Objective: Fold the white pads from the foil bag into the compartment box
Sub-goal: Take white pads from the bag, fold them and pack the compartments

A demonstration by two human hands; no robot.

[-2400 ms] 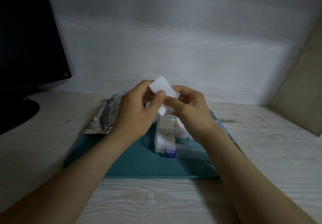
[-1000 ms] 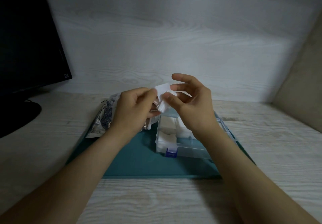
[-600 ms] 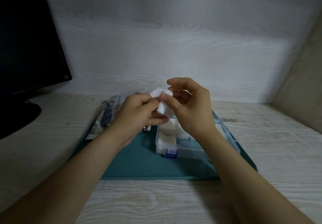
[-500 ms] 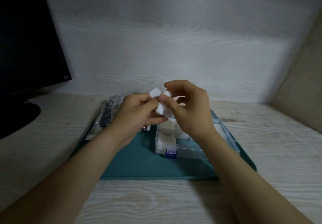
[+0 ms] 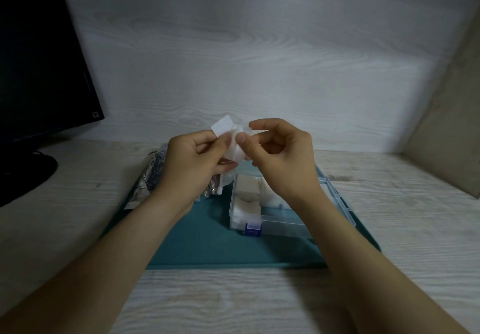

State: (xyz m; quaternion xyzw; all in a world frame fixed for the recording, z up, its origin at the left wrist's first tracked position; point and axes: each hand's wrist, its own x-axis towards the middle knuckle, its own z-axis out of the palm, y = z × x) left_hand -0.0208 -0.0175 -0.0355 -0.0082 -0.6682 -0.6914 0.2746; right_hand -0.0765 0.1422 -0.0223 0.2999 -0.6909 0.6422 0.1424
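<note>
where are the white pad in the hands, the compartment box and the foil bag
white pad (image 5: 224,125) head view, upper flap
compartment box (image 5: 285,225) head view, clear front wall
foil bag (image 5: 150,177) head view, crinkled left part

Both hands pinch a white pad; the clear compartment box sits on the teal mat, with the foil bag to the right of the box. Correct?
Not quite: the head view shows the foil bag lying left of the compartment box, partly behind the left hand. The rest holds.

Both hands, left hand (image 5: 193,163) and right hand (image 5: 279,155), pinch a white pad (image 5: 230,137) above the teal mat (image 5: 207,240). The compartment box (image 5: 280,223) sits open below, pads inside.
</note>
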